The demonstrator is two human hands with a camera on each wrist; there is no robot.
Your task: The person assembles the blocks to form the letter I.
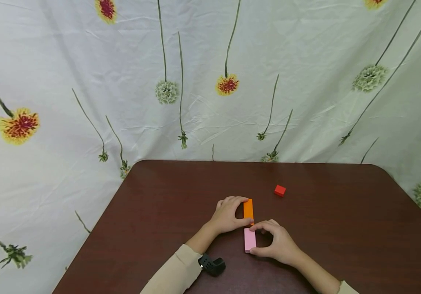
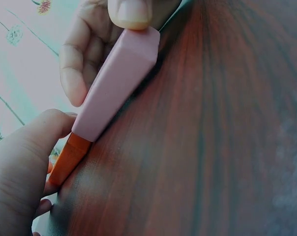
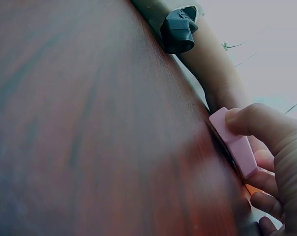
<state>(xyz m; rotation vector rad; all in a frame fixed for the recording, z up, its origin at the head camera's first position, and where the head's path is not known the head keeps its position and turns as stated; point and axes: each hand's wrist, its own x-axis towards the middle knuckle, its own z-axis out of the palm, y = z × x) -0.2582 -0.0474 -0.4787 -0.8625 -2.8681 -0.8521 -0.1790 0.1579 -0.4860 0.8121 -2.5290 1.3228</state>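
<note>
An orange block (image 1: 248, 209) lies lengthwise on the dark table, and my left hand (image 1: 229, 214) grips it by its far and near ends. Right below it in the head view is a pink block (image 1: 250, 240), lined up end to end with the orange one. My right hand (image 1: 279, 244) pinches the pink block between thumb and fingers at its two ends. In the left wrist view the pink block (image 2: 116, 83) overlaps the end of the orange block (image 2: 70, 157). The right wrist view shows the thumb on the pink block (image 3: 242, 152), hiding part of it.
A small red block (image 1: 279, 190) sits farther back on the brown table (image 1: 324, 212), to the right of the orange block. Behind the table's far edge hangs a white flowered cloth (image 1: 203, 110). A black wrist camera (image 1: 212, 265) is strapped at the left sleeve.
</note>
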